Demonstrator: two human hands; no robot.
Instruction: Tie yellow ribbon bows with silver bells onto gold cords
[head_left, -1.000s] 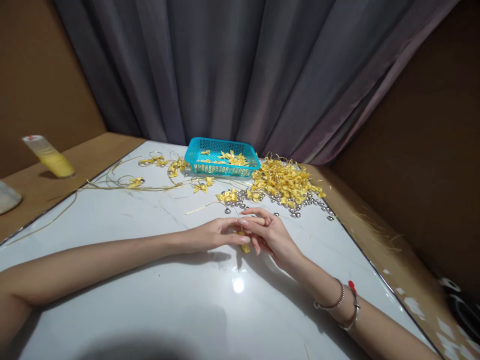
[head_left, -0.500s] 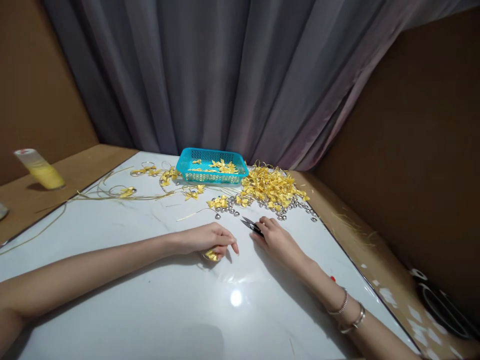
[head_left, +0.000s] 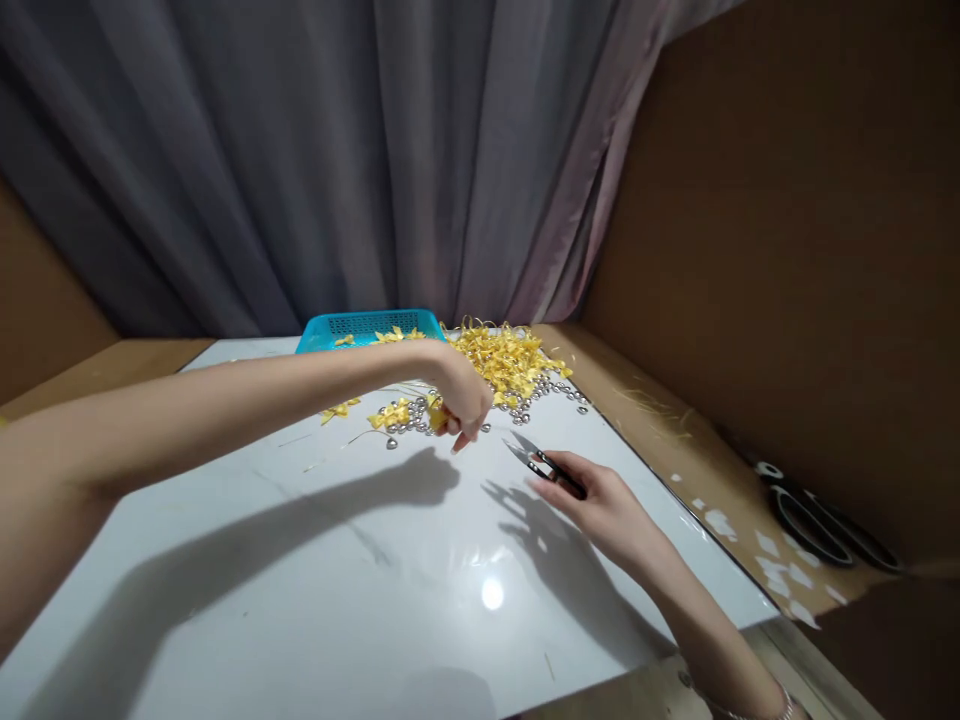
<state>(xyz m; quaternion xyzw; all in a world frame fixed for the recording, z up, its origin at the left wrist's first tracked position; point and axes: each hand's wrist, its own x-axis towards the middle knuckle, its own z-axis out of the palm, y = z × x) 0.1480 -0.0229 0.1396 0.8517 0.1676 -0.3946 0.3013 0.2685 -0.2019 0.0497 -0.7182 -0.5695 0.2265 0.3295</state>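
Note:
My left hand (head_left: 463, 395) is raised over the table in front of the pile, its fingers curled down. A yellow ribbon bow (head_left: 437, 412) shows at its fingers, partly hidden by them. My right hand (head_left: 592, 490) grips black-handled thread snips (head_left: 553, 470), whose two blades stand apart and point up and left toward my left hand. Behind my left hand lies a heap of yellow ribbon bows (head_left: 499, 360). Several silver beads (head_left: 521, 408) are scattered along its front edge, and a few loose bows (head_left: 390, 414) lie to the left.
A blue plastic basket (head_left: 322, 330) with yellow bows stands at the back, partly covered by my left forearm. Large black scissors (head_left: 817, 520) and white paper scraps (head_left: 772, 570) lie on the brown ledge at right. A grey curtain (head_left: 315, 180) hangs behind the white table (head_left: 360, 610).
My left hand has lifted and moved forward toward the pile. My right hand has raised the snips from the table, blades spread. The view has turned to the right.

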